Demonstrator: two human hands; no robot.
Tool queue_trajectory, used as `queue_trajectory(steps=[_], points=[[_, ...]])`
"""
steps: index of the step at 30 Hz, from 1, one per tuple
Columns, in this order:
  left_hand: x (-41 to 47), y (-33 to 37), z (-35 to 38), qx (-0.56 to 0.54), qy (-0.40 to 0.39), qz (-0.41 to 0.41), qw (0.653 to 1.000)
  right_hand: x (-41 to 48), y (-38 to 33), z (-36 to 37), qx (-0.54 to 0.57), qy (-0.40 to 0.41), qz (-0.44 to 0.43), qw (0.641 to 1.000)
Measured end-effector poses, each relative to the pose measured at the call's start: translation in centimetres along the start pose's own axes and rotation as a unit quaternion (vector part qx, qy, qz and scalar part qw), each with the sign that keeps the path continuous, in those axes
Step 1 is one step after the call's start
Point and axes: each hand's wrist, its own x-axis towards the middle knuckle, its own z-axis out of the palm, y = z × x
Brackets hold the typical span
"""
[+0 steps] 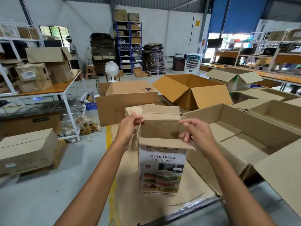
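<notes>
While each grip is pinching its open top, left hand (128, 128) and right hand (197, 132) are steadying the seemingly light, flimsy carton (162, 167).

**Cardboard-lined table crowded with boxes**

I see a work table (126, 181) covered by a flat sheet of brown cardboard, with a dark metal edge along its near side. A tall printed cardboard carton (162, 168) stands upright on the sheet near the front, its top flaps open. Just beside it on the right sits a large open brown corrugated box (231, 128). Behind them stand a brown box with one raised flap (127, 101) and a wide open tan box (190, 90), side by side.
</notes>
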Motion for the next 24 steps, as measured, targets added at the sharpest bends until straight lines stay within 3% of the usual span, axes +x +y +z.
queue_trajectory(steps=[4, 8, 10, 12, 14, 16, 18, 21, 24], points=[[-0.1, -0.3, 0.4, 0.099, -0.059, 0.066, 0.991, -0.4, 0.2, 0.6, -0.248, -0.059, -0.022, 0.967], [-0.3, -0.3, 0.7, 0.284, -0.104, 0.105, 0.948, -0.8, 0.1, 1.3, -0.289, -0.065, -0.04, 0.954], [-0.3, 0.5, 1.1, 0.337, -0.066, 0.145, 0.928, -0.3, -0.4, 1.3, -0.298, -0.075, -0.039, 0.951], [0.0, 2.2, 1.3, 0.326, 0.016, 0.206, 0.923, 0.9, -1.1, 1.2, -0.317, -0.078, -0.044, 0.944], [0.7, 3.9, 1.4, 0.305, 0.051, 0.244, 0.919, 2.7, -1.6, 1.4, -0.344, -0.074, -0.061, 0.934], [1.1, 4.7, 2.0, 0.332, 0.029, 0.232, 0.914, 4.5, -1.7, 1.7, -0.378, -0.074, -0.083, 0.919], [1.1, 3.9, 2.8, 0.394, -0.015, 0.169, 0.903, 6.0, -1.3, 2.0, -0.424, -0.091, -0.1, 0.895], [0.6, 0.7, 3.2, 0.405, -0.074, 0.108, 0.905, 6.4, 0.5, 2.4, -0.474, -0.151, -0.043, 0.866], [0.9, -0.6, 2.8, 0.36, -0.044, 0.119, 0.924, 6.1, 2.4, 2.6, -0.423, -0.12, 0.012, 0.898]])
